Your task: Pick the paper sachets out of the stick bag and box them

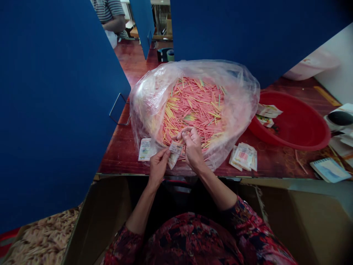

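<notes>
My left hand [160, 162] is closed, pinching a small printed packet [175, 148] between thumb and fingers. Just right of that packet, my right hand [192, 145] has its thumb and fingertips pressed together; what they hold, if anything, is too small to make out. Both hands are at the near edge of a large clear plastic bag [242, 92]. Inside the open bag lies a heap of thin pink and yellow sticks [195, 99], with a few green ones. Another printed packet [145, 150] lies on the table left of my left hand.
A stack of packets [243, 156] lies right of the bag. Behind it stands a red basin [300, 121] with some packets inside. A spiral notepad [330, 169] sits at the table's front edge. Blue panels [55, 92] flank the table [121, 154]. Another person [111, 16] is beyond.
</notes>
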`<state>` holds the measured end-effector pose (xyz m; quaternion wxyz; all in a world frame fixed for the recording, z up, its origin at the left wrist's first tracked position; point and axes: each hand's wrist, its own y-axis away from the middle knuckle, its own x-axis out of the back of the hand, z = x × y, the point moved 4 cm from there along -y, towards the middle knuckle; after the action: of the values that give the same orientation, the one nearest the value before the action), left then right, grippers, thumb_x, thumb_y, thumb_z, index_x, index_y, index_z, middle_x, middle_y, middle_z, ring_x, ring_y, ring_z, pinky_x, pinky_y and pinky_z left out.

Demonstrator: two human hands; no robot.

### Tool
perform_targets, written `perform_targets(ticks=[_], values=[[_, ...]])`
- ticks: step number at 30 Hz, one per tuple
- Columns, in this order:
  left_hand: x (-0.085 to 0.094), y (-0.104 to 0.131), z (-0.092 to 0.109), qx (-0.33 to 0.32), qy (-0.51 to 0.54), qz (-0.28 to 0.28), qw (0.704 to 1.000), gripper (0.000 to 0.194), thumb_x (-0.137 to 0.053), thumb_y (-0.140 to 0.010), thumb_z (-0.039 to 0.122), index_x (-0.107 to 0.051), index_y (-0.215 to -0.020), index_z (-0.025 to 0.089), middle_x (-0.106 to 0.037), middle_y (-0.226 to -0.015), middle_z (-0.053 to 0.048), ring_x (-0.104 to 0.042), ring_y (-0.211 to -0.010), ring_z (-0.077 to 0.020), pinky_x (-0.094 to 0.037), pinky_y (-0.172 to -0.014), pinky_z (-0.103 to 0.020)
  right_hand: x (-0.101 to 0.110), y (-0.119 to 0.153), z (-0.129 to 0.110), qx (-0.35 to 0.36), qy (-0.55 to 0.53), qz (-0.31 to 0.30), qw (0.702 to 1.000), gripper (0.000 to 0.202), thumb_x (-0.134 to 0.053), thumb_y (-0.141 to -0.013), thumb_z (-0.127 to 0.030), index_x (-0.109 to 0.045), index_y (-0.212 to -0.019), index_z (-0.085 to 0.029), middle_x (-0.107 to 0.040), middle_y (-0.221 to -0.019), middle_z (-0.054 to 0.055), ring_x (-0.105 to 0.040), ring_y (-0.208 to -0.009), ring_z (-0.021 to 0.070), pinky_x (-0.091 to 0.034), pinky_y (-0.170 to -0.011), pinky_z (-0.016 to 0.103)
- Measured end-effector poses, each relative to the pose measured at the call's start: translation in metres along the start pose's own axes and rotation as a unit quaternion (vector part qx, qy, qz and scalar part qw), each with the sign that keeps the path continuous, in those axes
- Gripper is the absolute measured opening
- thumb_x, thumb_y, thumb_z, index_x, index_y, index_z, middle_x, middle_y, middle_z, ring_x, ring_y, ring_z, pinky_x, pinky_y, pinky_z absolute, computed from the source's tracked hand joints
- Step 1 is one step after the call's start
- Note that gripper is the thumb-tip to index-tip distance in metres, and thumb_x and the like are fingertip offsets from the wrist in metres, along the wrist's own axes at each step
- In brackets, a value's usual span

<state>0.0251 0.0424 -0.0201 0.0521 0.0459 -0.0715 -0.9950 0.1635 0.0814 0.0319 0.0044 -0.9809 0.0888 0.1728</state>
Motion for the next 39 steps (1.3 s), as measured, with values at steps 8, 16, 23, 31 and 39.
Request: perform_targets(ticks=[8, 16, 23, 31, 39], values=[[-0.007, -0.002, 0.002, -0.005, 0.022, 0.013, 1.000, 0.034, -0.074, -0.083, 0.045, -0.080, -0.104, 0.019, -0.079, -0.101, -0.005, -0.071, -0.093, -0.0205, -0.054, -0.089, -0.033, -0.007, 0.013, -0.009, 0.021, 0.114, -0.081, 0.990, 0.018, -0.050, -0.098, -0.038, -0.056, -0.091, -0.023, -0.068, -0.104, 0.005, -0.063, -0.094, 0.0184, -0.050, -0.084, 0.032], [-0.019, -0.009, 0.004, 0.019, 0.191, -0.012, 0.981, 0.038, -0.084, -0.073, 0.041, -0.075, -0.104, 0.020, -0.076, -0.104, -0.004, -0.070, -0.095, -0.0183, -0.053, -0.091, -0.032, 0.006, 0.016, -0.007, 0.076, 0.152, -0.077, 0.982, 0.025, -0.068, -0.087, -0.035, -0.053, -0.105, -0.025, -0.059, -0.111, 0.005, -0.059, -0.101, 0.0192, -0.048, -0.093, 0.034], [-0.018, -0.010, 0.008, 0.057, 0.227, -0.036, 0.972, 0.034, -0.087, -0.070, 0.039, -0.069, -0.092, 0.019, -0.074, -0.091, -0.001, -0.069, -0.087, -0.0146, -0.053, -0.087, -0.029, 0.019, 0.014, -0.002, 0.032, 0.118, -0.060, 0.991, 0.016, -0.064, -0.087, -0.033, -0.052, -0.083, -0.024, -0.054, -0.079, -0.002, -0.051, -0.075, 0.0147, -0.044, -0.072, 0.027], [-0.031, -0.005, 0.006, 0.048, 0.151, -0.087, 0.984, 0.041, -0.086, -0.072, 0.040, -0.074, -0.105, 0.020, -0.077, -0.100, -0.005, -0.070, -0.095, -0.0194, -0.053, -0.090, -0.032, 0.025, 0.016, 0.001, -0.003, 0.124, -0.033, 0.992, 0.022, -0.068, -0.083, -0.039, -0.052, -0.086, -0.024, -0.057, -0.076, -0.003, -0.052, -0.070, 0.0144, -0.044, -0.065, 0.026], [-0.047, 0.010, 0.021, 0.004, -0.027, -0.242, 0.970, 0.022, -0.075, -0.080, 0.041, -0.079, -0.081, 0.020, -0.074, -0.075, -0.004, -0.066, -0.071, -0.0191, -0.052, -0.070, -0.029, 0.063, 0.041, -0.022, 0.018, 0.254, 0.025, 0.967, 0.024, -0.064, -0.086, -0.042, -0.056, -0.074, -0.023, -0.053, -0.062, -0.004, -0.048, -0.055, 0.0126, -0.040, -0.054, 0.026]])
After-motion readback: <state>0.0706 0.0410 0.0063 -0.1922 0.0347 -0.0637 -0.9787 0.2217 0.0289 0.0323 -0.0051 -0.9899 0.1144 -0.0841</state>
